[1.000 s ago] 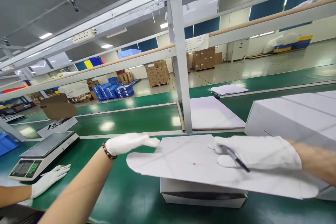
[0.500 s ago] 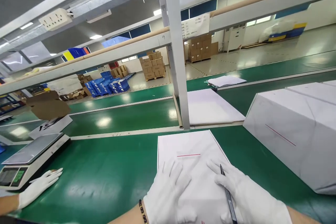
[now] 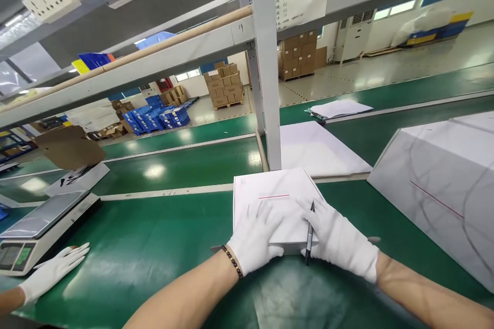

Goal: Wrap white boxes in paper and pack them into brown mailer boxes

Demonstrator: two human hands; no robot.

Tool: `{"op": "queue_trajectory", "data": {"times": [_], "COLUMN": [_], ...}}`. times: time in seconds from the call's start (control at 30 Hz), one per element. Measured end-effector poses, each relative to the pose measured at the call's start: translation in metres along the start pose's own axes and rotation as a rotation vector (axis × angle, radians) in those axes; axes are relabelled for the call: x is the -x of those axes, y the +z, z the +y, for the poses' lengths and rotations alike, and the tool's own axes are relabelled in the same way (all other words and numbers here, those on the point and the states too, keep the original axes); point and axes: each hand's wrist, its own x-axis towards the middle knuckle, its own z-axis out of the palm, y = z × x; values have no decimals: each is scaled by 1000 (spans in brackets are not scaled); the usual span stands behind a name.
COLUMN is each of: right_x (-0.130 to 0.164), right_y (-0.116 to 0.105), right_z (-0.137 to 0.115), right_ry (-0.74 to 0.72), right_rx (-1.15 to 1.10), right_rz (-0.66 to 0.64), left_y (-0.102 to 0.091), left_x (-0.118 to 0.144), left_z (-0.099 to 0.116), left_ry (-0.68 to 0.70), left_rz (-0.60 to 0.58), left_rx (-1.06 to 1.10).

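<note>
A flat white box (image 3: 277, 193) with a short red line on its lid lies on the green belt in front of me. My left hand (image 3: 255, 239), in a white glove, presses flat on the lid's near left part, fingers spread. My right hand (image 3: 338, 239), also gloved, rests on the box's near right corner and holds a black pen (image 3: 310, 234) between its fingers, tip pointing toward me.
A big white carton (image 3: 443, 185) stands at the right. A grey upright post (image 3: 267, 72) rises just behind the box, white sheets (image 3: 320, 146) beyond it. A weighing scale (image 3: 42, 223) sits at the left, with another person's gloved hand (image 3: 52, 270) beside it.
The white cover sheet has come down flat onto the box. Both my hands moved from its far edge to the near edge and press on it; the view has drawn back.
</note>
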Motion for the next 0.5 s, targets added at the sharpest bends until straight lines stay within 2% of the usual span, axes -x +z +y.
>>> {"op": "queue_trajectory", "data": {"times": [0.1, 0.17, 0.2, 0.27, 0.33, 0.37, 0.43, 0.5], "right_x": [5, 18, 27, 50, 74, 85, 101, 110], "right_y": [-10, -11, -8, 5, 22, 29, 38, 41], "right_z": [3, 7, 9, 10, 6, 2, -8, -17], "right_ry": [131, 229, 286, 425, 612, 720, 889, 963], "right_rx": [-161, -292, -334, -390, -553, -713, -1057, -1215], "right_rz": [-65, -55, 4, 228, 436, 453, 335, 204], "left_y": [-10, -15, -14, -7, 6, 13, 26, 36], "left_x": [11, 30, 42, 67, 88, 95, 102, 101], "left_z": [8, 12, 12, 10, 7, 6, 7, 9], "left_ry": [-30, -138, -241, -511, -705, -728, -650, -528], "left_rz": [31, 73, 98, 172, 247, 271, 269, 246], "left_rx": [-1, 26, 61, 225, 599, 863, 1395, 1717]}}
